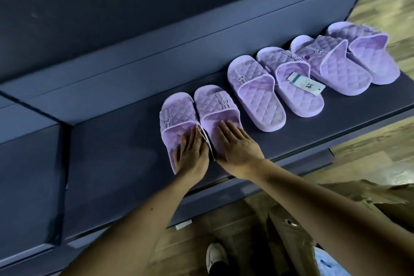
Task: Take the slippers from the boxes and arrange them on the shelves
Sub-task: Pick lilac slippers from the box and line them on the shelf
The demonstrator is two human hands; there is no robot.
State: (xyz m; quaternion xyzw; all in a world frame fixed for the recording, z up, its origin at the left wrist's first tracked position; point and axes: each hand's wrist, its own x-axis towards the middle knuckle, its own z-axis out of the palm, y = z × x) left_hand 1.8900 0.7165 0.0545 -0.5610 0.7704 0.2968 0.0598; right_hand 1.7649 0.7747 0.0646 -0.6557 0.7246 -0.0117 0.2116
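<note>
Three pairs of lilac quilted slippers stand in a row on a dark shelf (116, 163). The nearest pair sits side by side: my left hand (190, 152) presses flat on the heel of the left slipper (177, 110), my right hand (237, 143) lies flat on the right slipper (215, 103). A tag sticks up between these two. The middle pair (253, 87) carries a white paper tag (305, 84). The far pair (349, 63) lies at the shelf's right end, one slipper partly overlapping the other.
A dark back panel (156, 18) rises behind the shelf, and another shelf section (29, 163) adjoins on the left. Below at the right stands an open cardboard box (336, 204) on a wooden floor (380, 2). A white shoe (216, 255) shows at the bottom.
</note>
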